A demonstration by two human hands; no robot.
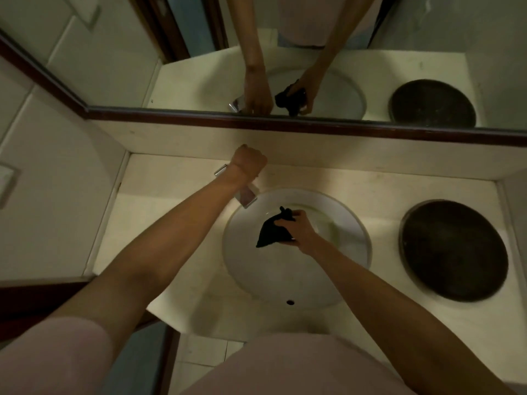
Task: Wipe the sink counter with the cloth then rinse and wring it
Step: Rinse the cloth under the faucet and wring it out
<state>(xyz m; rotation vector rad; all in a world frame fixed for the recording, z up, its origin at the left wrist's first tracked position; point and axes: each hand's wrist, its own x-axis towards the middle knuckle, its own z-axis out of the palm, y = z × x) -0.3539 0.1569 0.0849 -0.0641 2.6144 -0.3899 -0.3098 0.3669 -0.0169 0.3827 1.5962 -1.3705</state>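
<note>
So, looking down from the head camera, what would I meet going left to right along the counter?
Left hand on the faucet → black cloth → right hand gripping it over the sink → dark round lid.

Pretty dim bathroom, pale tiled walls (57,195) on the left side of the frame. A mirror (313,38) with a dark wood frame (285,126) runs across the top. Light floor tiles (205,354) show at bottom center, plus a round dark lid (453,249) at right.
</note>
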